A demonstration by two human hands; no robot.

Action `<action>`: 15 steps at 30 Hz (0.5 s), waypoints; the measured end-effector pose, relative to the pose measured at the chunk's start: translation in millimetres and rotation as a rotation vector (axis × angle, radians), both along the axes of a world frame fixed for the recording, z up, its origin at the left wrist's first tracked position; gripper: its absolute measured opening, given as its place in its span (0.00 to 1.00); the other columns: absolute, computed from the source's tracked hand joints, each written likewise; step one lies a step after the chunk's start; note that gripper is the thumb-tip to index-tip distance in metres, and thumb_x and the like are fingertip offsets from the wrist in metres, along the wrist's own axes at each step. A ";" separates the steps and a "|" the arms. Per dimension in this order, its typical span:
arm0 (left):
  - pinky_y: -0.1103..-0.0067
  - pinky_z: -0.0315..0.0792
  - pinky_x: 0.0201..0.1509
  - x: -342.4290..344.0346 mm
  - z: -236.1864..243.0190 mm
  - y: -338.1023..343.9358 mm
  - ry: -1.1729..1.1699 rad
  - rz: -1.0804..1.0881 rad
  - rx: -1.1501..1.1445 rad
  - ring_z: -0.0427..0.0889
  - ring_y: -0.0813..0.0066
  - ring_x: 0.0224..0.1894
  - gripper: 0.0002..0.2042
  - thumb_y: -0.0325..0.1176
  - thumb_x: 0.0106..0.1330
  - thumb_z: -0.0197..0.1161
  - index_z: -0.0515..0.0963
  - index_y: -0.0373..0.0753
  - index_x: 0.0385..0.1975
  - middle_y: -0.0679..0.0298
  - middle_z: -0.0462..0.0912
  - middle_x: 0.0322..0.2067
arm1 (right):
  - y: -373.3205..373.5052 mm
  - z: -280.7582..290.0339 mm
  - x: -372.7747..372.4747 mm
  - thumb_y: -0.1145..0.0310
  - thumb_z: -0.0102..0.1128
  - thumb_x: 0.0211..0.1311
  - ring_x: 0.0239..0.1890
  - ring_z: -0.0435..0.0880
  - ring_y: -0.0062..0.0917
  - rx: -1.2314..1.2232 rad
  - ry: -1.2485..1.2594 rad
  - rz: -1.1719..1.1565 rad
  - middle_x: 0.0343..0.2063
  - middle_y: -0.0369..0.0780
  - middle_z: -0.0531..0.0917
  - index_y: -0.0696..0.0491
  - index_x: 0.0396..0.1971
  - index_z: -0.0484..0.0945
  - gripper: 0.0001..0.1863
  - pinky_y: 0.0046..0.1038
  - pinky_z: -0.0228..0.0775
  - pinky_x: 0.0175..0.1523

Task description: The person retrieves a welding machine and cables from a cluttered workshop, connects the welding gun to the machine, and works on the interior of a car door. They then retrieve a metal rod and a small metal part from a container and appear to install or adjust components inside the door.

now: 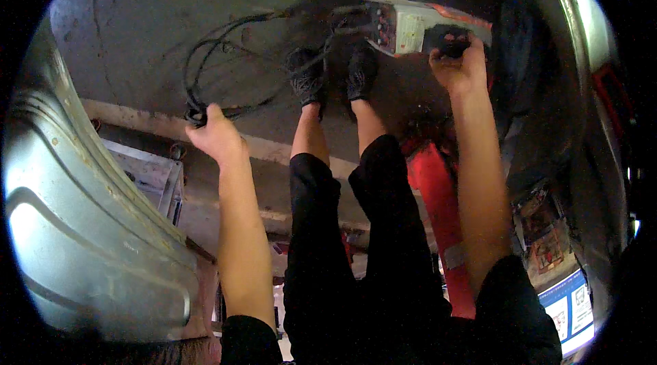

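My right hand (462, 69) is closed around the black carrying handle of a grey and orange box-shaped electrical machine (409, 29) that looks like a portable welder. Knobs or sockets show on its left end, where black cables (236, 21) join it. Those cables run left in loose loops over the dark floor. At their other end, my left hand (217, 136) is wrapped around a bunched part of them. The fingertips of both hands are partly hidden. Whether the machine touches the floor I cannot tell.
A curved silver metal panel (89, 242) fills the left side. My black shoes (306, 79) stand between the hands, near the cable loops. A red bar-shaped part (438, 214) lies by my right forearm. Behind it at lower right is a lit blue and white panel (569, 310).
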State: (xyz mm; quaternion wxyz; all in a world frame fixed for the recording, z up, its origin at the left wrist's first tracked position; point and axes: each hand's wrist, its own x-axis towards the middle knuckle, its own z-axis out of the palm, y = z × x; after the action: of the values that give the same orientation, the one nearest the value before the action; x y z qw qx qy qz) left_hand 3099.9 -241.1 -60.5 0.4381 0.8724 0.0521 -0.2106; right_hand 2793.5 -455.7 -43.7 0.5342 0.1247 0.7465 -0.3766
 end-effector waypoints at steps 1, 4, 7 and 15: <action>0.75 0.72 0.32 -4.8 8.3 -16.7 0.041 0.090 -0.038 0.75 0.70 0.30 0.15 0.25 0.54 0.58 0.66 0.29 0.41 0.54 0.73 0.38 | -2.0 -19.4 -23.0 0.56 0.44 0.64 0.29 0.70 0.22 0.023 0.033 -0.006 0.29 0.33 0.75 0.47 0.32 0.72 0.12 0.23 0.63 0.31; 0.74 0.73 0.29 -3.4 29.5 -43.0 0.125 0.263 -0.165 0.78 0.64 0.26 0.11 0.24 0.56 0.56 0.68 0.28 0.37 0.53 0.73 0.39 | -10.7 -56.0 -52.1 0.58 0.47 0.62 0.31 0.70 0.22 0.065 -0.096 0.007 0.29 0.33 0.75 0.48 0.29 0.73 0.10 0.23 0.62 0.30; 0.72 0.78 0.39 23.1 26.9 -24.5 0.256 0.324 -0.230 0.80 0.59 0.34 0.08 0.25 0.61 0.53 0.70 0.25 0.34 0.49 0.75 0.42 | -12.3 -91.2 -63.8 0.67 0.52 0.56 0.33 0.69 0.20 0.070 -0.253 -0.070 0.33 0.31 0.77 0.49 0.27 0.74 0.03 0.21 0.61 0.30; 0.69 0.74 0.42 47.9 -9.5 26.0 0.387 0.369 -0.227 0.78 0.63 0.33 0.07 0.28 0.65 0.50 0.70 0.29 0.35 0.56 0.76 0.34 | -11.6 -146.1 -43.1 0.58 0.41 0.63 0.33 0.69 0.24 0.032 -0.236 -0.187 0.32 0.34 0.74 0.47 0.38 0.70 0.12 0.25 0.63 0.31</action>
State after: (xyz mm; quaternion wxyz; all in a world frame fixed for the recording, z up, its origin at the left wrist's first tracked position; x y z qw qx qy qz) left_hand 3147.7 -215.1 -70.1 0.5459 0.7370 0.2688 -0.2944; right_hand 2750.4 -467.3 -189.9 0.5788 0.2458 0.6694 -0.3956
